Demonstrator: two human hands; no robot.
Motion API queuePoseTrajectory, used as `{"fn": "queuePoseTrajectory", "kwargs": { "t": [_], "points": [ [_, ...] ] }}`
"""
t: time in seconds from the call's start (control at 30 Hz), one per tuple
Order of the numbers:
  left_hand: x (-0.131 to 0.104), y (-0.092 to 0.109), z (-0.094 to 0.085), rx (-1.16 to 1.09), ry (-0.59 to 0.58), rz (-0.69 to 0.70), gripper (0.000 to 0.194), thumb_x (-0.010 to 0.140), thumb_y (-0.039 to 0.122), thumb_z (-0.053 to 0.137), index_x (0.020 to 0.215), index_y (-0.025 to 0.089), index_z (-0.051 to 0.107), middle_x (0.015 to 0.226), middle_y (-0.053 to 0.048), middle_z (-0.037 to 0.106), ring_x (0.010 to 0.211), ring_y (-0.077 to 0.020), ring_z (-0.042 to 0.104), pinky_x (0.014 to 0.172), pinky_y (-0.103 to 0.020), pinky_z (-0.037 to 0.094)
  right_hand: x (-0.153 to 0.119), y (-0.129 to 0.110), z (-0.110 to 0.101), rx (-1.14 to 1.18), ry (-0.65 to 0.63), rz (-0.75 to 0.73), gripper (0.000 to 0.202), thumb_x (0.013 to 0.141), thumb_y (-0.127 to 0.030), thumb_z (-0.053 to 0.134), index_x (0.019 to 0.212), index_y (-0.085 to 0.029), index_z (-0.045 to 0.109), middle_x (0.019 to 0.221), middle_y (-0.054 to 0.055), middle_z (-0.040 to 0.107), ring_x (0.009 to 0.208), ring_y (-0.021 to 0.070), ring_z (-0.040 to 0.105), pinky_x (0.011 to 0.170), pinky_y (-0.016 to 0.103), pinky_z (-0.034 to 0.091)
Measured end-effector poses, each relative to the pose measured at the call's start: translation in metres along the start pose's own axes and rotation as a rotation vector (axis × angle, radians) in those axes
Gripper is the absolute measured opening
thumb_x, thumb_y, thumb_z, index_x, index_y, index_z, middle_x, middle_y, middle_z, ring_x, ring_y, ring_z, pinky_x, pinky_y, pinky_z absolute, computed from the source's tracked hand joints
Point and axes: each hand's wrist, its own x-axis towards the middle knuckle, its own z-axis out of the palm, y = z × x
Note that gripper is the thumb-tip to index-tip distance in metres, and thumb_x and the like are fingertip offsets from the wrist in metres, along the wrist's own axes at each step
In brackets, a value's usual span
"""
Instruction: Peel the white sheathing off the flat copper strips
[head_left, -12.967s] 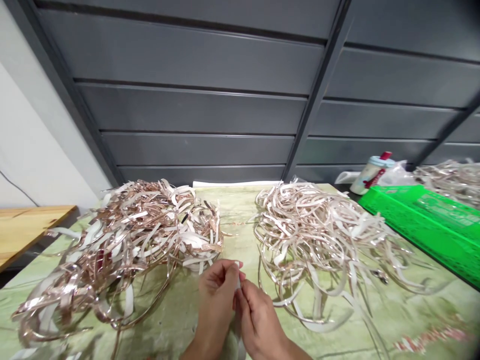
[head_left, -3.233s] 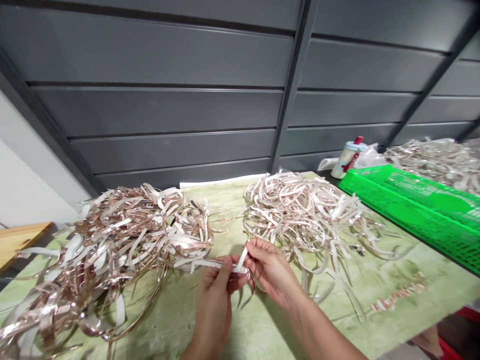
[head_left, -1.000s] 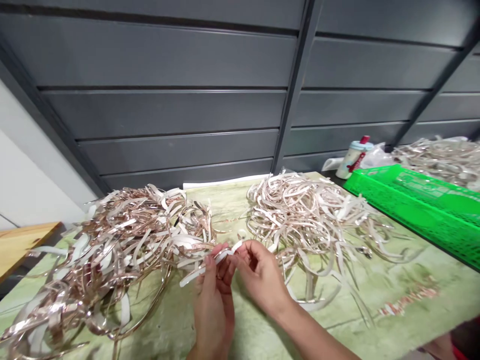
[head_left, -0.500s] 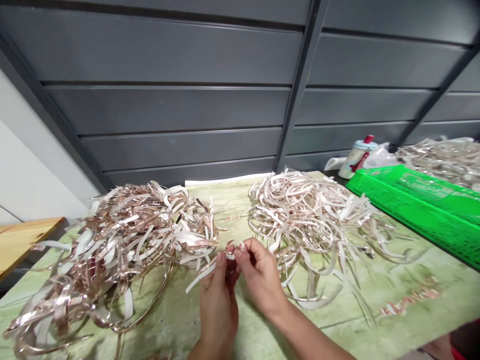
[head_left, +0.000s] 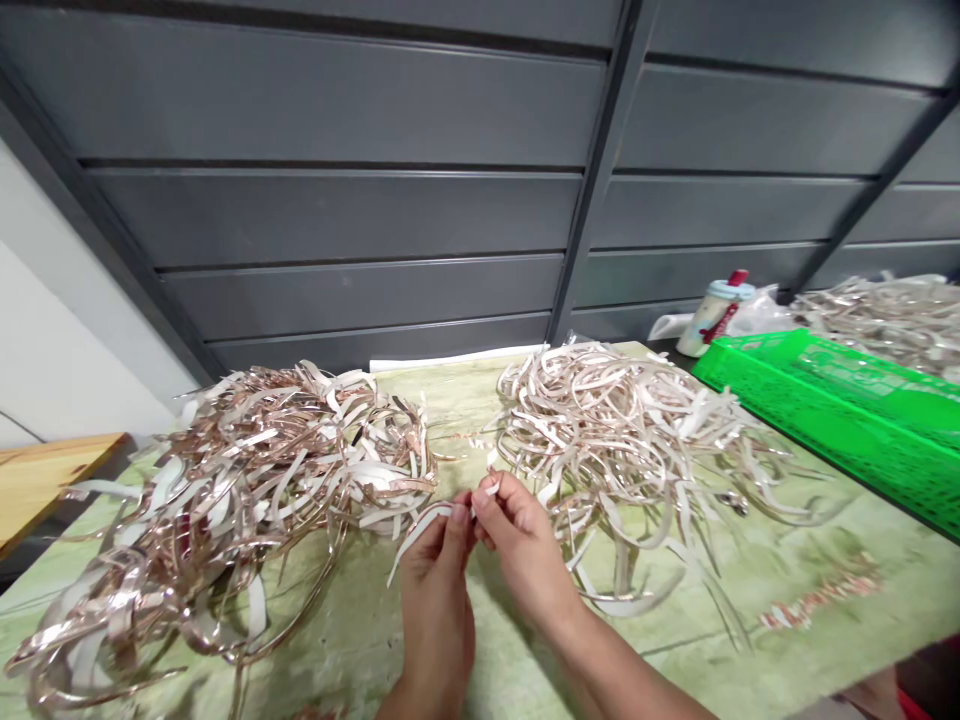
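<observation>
Over the front middle of the table, my left hand (head_left: 441, 590) pinches a white and rose-gold strip (head_left: 421, 527), whose free end curves down to the left. My right hand (head_left: 521, 535) touches or nearly touches the left fingertips and pinches a small white end (head_left: 493, 489) of what looks like the same strip. The join between the fingers is hidden. A large tangled pile of metallic and white strips (head_left: 277, 460) lies left of my hands. Another pile of paler strips (head_left: 615, 420) lies to the right.
A green plastic basket (head_left: 825, 420) stands at the right, with a lidded cup (head_left: 712, 318) behind it and more strips (head_left: 892, 310) at the far right. Small scraps (head_left: 821, 600) lie on the green table (head_left: 712, 670). A wooden board (head_left: 52, 480) is at the left.
The fingers of both hands have shifted slightly along the strip, and its free left end has moved a little right and bends more. The piles look unchanged.
</observation>
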Motion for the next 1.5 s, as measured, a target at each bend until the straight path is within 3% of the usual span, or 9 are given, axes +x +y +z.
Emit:
{"fn": "queuePoseTrajectory", "kwargs": {
  "t": [0.3, 0.47, 0.63, 0.77, 0.87, 0.97, 1.2, 1.3, 1.5],
  "points": [
    [0.008, 0.002, -0.003, -0.162, 0.154, -0.06, 0.005, 0.074, 0.013, 0.076, 0.079, 0.013, 0.076, 0.083, -0.006, 0.076, 0.076, -0.0118, 0.071, 0.069, -0.016, 0.057, 0.013, 0.001, -0.015, 0.682, 0.018, 0.382, 0.022, 0.07, -0.016, 0.081, 0.067, -0.014, 0.059, 0.06, -0.003, 0.055, 0.046, 0.0038, 0.045, 0.04, 0.012, 0.036],
    [0.01, 0.009, 0.002, -0.191, 0.232, -0.083, 0.016, 0.084, 0.002, 0.062, 0.079, 0.011, 0.075, 0.083, -0.006, 0.075, 0.071, -0.0091, 0.07, 0.063, -0.013, 0.057, 0.025, -0.009, -0.037, 0.685, -0.13, 0.538, 0.017, 0.073, 0.001, 0.069, 0.088, -0.008, 0.066, 0.076, 0.006, 0.07, 0.069, 0.01, 0.068, 0.064, 0.014, 0.057],
    [0.012, 0.013, 0.006, -0.219, 0.329, -0.046, 0.023, 0.088, 0.001, 0.055, 0.079, 0.011, 0.074, 0.087, -0.006, 0.075, 0.073, -0.008, 0.07, 0.066, -0.013, 0.058, 0.031, -0.015, -0.053, 0.463, -0.09, 0.357, 0.039, 0.064, 0.003, 0.072, 0.1, -0.011, 0.065, 0.103, 0.012, 0.072, 0.101, 0.0208, 0.07, 0.085, 0.026, 0.057],
    [0.014, 0.01, 0.004, -0.226, 0.337, -0.021, 0.022, 0.089, 0.002, 0.055, 0.082, 0.012, 0.074, 0.091, -0.006, 0.075, 0.077, -0.0077, 0.071, 0.072, -0.014, 0.058, 0.024, -0.006, -0.045, 0.103, 0.152, 0.091, 0.039, 0.068, -0.013, 0.079, 0.102, -0.02, 0.063, 0.094, 0.002, 0.069, 0.079, 0.0148, 0.068, 0.068, 0.024, 0.052],
    [0.014, 0.006, 0.0, -0.217, 0.316, 0.012, 0.019, 0.087, 0.003, 0.058, 0.083, 0.012, 0.074, 0.09, -0.007, 0.075, 0.077, -0.0086, 0.071, 0.072, -0.015, 0.058, 0.012, 0.004, -0.027, -0.286, 0.019, -0.064, 0.012, 0.083, -0.029, 0.068, 0.086, -0.019, 0.063, 0.072, -0.002, 0.059, 0.064, 0.0127, 0.056, 0.06, 0.025, 0.044],
    [0.011, 0.001, -0.002, -0.194, 0.237, 0.025, 0.008, 0.082, 0.01, 0.069, 0.086, 0.012, 0.075, 0.087, -0.007, 0.076, 0.076, -0.0106, 0.071, 0.071, -0.016, 0.058, 0.004, 0.01, -0.01, -0.584, -0.013, -0.186, 0.019, 0.087, -0.033, 0.063, 0.074, -0.019, 0.059, 0.07, -0.001, 0.054, 0.064, 0.0138, 0.05, 0.059, 0.026, 0.039],
    [0.002, -0.003, -0.003, -0.093, 0.108, -0.029, 0.025, 0.068, 0.03, 0.083, 0.086, 0.014, 0.077, 0.086, -0.008, 0.076, 0.08, -0.0147, 0.071, 0.073, -0.019, 0.057, 0.003, 0.012, 0.0, -0.72, 0.011, -0.293, 0.02, 0.094, -0.027, 0.05, 0.075, -0.021, 0.054, 0.078, 0.001, 0.059, 0.068, 0.0152, 0.054, 0.063, 0.027, 0.04],
    [0.002, -0.004, -0.003, -0.091, 0.106, -0.033, 0.023, 0.067, 0.03, 0.084, 0.081, 0.014, 0.077, 0.083, -0.008, 0.076, 0.079, -0.015, 0.072, 0.072, -0.02, 0.058, 0.004, 0.014, -0.001, -0.605, 0.036, -0.226, 0.022, 0.093, -0.033, 0.052, 0.075, -0.021, 0.053, 0.076, 0.001, 0.06, 0.069, 0.0161, 0.055, 0.064, 0.027, 0.042],
    [0.009, -0.005, -0.004, -0.166, 0.119, -0.022, 0.017, 0.071, 0.024, 0.08, 0.084, 0.013, 0.076, 0.089, -0.009, 0.077, 0.079, -0.016, 0.073, 0.074, -0.024, 0.059, 0.012, 0.01, 0.0, 0.137, 0.046, 0.108, 0.03, 0.079, -0.042, 0.072, 0.072, -0.018, 0.054, 0.061, -0.003, 0.056, 0.05, 0.0096, 0.046, 0.049, 0.02, 0.038]
  ]
}}
